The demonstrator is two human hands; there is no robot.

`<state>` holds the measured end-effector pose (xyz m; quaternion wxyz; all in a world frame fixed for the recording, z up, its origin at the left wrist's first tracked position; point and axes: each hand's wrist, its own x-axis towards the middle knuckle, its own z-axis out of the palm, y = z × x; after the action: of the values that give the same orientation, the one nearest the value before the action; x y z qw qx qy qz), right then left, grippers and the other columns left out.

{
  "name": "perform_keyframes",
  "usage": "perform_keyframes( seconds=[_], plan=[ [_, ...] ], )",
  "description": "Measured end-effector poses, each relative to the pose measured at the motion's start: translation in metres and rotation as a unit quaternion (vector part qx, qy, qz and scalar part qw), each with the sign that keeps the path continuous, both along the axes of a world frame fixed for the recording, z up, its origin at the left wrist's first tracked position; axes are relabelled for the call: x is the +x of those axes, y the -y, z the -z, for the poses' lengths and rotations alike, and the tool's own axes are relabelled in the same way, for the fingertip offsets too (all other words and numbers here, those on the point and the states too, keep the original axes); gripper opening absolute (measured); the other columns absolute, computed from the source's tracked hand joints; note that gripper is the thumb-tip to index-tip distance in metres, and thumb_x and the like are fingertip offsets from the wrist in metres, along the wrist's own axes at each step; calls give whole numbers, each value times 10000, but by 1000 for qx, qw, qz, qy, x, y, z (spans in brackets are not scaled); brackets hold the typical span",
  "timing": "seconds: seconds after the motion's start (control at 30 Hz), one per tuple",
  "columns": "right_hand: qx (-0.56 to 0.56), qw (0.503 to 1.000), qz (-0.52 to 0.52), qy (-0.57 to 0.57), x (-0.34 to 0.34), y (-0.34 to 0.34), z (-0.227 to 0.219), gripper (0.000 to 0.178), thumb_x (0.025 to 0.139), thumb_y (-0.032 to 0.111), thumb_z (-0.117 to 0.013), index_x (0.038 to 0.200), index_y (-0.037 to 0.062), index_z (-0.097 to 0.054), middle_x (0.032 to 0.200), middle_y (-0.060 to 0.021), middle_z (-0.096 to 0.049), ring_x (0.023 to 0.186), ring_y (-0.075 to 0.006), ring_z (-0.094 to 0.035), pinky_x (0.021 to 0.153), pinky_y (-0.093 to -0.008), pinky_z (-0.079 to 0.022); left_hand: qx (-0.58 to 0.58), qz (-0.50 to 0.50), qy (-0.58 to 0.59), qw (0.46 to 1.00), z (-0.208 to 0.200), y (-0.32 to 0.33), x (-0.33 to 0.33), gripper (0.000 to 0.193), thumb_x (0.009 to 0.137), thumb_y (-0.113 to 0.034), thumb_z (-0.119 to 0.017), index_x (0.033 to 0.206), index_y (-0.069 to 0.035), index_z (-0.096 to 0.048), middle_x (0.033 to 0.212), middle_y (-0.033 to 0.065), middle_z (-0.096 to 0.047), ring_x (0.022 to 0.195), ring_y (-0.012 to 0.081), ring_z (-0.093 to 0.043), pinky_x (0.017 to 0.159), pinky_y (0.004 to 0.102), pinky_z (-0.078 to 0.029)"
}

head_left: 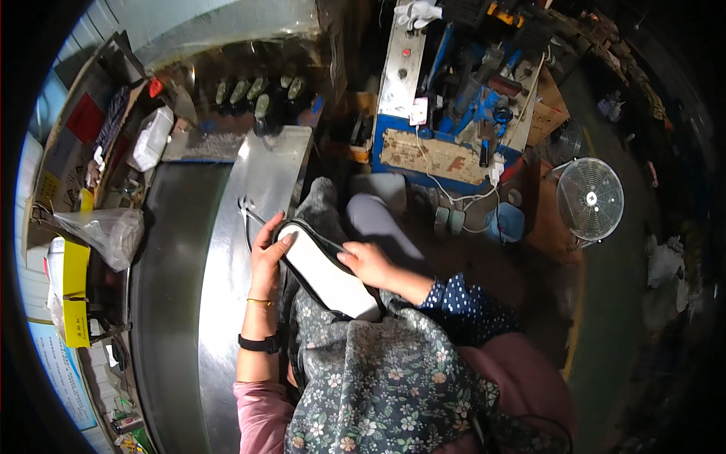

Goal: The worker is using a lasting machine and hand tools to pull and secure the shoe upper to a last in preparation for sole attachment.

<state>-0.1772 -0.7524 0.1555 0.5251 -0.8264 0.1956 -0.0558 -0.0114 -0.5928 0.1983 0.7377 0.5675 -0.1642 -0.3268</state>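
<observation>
In my lap lies a shoe piece (325,274) with a long white sole-shaped face turned up and a black edge around it. My left hand (268,261) is closed on its upper left side, the thumb resting over the white face. The fingers of my right hand (372,265) are bent against the black edge on the opposite side; their tips are partly hidden. A thin dark strip (259,217) reaches from beside the metal bench (234,295) to my left fingers. Under the piece is a flowered apron (378,386).
Left of the bench runs a dark belt (178,280). Several shoe-shaped pieces (262,106) stand at its far end. Beyond my knees is a blue cabinet (386,129) loaded with tools and trailing white cables. A round fan (591,199) and a light blue bin (505,222) stand to the right.
</observation>
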Motion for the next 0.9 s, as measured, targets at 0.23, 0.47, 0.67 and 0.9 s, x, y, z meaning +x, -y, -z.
perform_keyframes(
  seconds=[0.23, 0.47, 0.67, 0.9],
  plan=[
    [358, 930, 20, -85, 32, 25, 32, 588, 1000, 494, -417, 1101, -44, -631, 1035, -98, -675, 920, -184, -632, 824, -338, -500, 75, -72, 63, 993, 12, -11, -16, 500, 832, -78, -693, 1291, -19, -505, 1169, 76, -582, 1083, 163, -541, 959, 289, -431],
    [-202, 967, -140, -63, 44, -21, -8, 581, 1021, 385, -321, 1026, -145, -557, 844, -323, -633, 823, -461, -630, 763, -522, -497, 154, -105, 175, 967, 35, 10, 1, 436, 803, -123, -719, 1188, -3, -554, 1071, 119, -611, 986, 201, -586, 884, 302, -465],
    [244, 950, -151, -121, 48, 13, 29, 700, 1034, 489, -214, 1326, -108, -434, 1304, -248, -541, 1230, -289, -521, 1034, -371, -401, 108, -35, 62, 992, 27, 16, 10, 437, 848, -99, -705, 1238, -39, -518, 1057, 55, -596, 953, 128, -556, 845, 261, -469],
    [-82, 974, -182, -110, 22, -12, -8, 631, 1034, 435, -239, 1295, -87, -479, 1314, -317, -491, 1277, -404, -439, 1088, -412, -336, 61, -47, 43, 996, 12, 1, -5, 394, 879, -100, -683, 1229, -57, -508, 1008, 32, -615, 890, 115, -575, 794, 243, -488]
  ],
)
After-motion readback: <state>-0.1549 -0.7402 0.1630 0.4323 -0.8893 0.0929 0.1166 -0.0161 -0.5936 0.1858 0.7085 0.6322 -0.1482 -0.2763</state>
